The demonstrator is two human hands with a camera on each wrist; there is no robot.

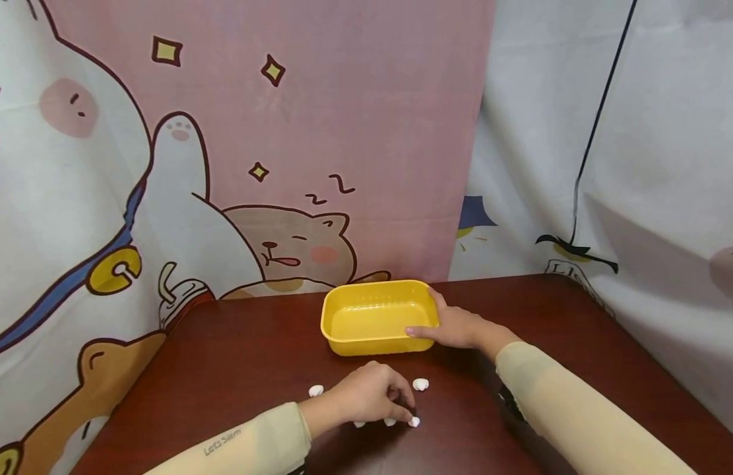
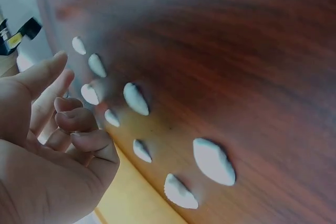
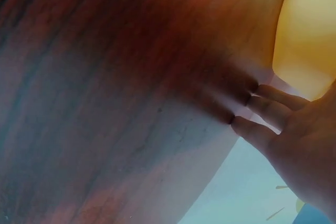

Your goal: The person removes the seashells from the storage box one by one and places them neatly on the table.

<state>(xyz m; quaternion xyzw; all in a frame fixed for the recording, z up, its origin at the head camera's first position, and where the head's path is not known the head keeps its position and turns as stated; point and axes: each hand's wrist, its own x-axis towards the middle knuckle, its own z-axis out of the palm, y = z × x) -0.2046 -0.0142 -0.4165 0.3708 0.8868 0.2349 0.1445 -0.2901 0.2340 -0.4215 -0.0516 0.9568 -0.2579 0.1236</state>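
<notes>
Several small white seashells lie on the dark red-brown table; in the head view one seashell (image 1: 421, 384) sits right of my left hand (image 1: 372, 394). Below its thumb and fingertips is another seashell (image 1: 414, 421). In the left wrist view the thumb and index finger of the left hand (image 2: 58, 145) reach out, the other fingers bend loosely, and no seashell shows between them. My right hand (image 1: 458, 326) holds the near right corner of a yellow plastic basin (image 1: 366, 346), thumb over the front rim. In the right wrist view the right hand's fingers (image 3: 257, 132) extend outside the basin wall.
A seashell (image 1: 316, 390) lies left of the left hand. Behind the table (image 1: 247, 356) hangs a pink and white cartoon-print cloth (image 1: 372, 132), close to the basin's far side. More cloth (image 1: 669, 198) hangs along the right edge.
</notes>
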